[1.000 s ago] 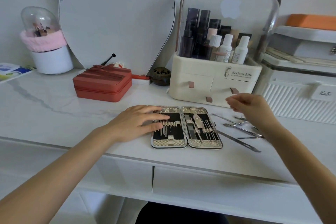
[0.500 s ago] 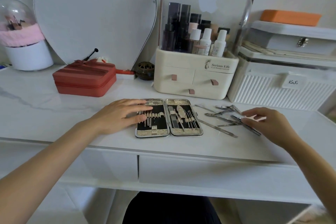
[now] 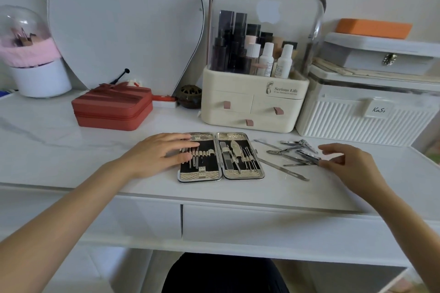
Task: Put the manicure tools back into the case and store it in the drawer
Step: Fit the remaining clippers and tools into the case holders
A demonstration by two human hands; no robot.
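Nearest us, two flat white drawer fronts [image 3: 262, 223] run under the smooth, faintly veined marble-look tabletop [image 3: 59, 145].

On the tabletop near its front edge we see the manicure case [image 3: 221, 155] lying open like a book, two rounded rectangular halves with a black lining and woven metallic bands at top and bottom. Slim steel tools sit in loops in both halves. The left hand [image 3: 157, 153] rests flat on the left half, fingers straight and together.

Just right of the case lies a loose scatter of shiny steel tools [image 3: 291, 152]: nippers, clippers and thin flat pushers, some crossing one another. The right hand [image 3: 350, 164] sits at the right end of that scatter, fingers spread and loosely bent, fingertips touching a clipper; we cannot tell whether it actually grips it.

Farther back, on the left, we see a squat red zippered box [image 3: 113, 108]. Behind the case stands a cream organiser [image 3: 253, 104] with three small drawers and a clear domed lid over upright bottles. To its right sits a ribbed white box [image 3: 364, 116], and far left a white cup [image 3: 39, 79] with a pink fluffy band under a clear dome.
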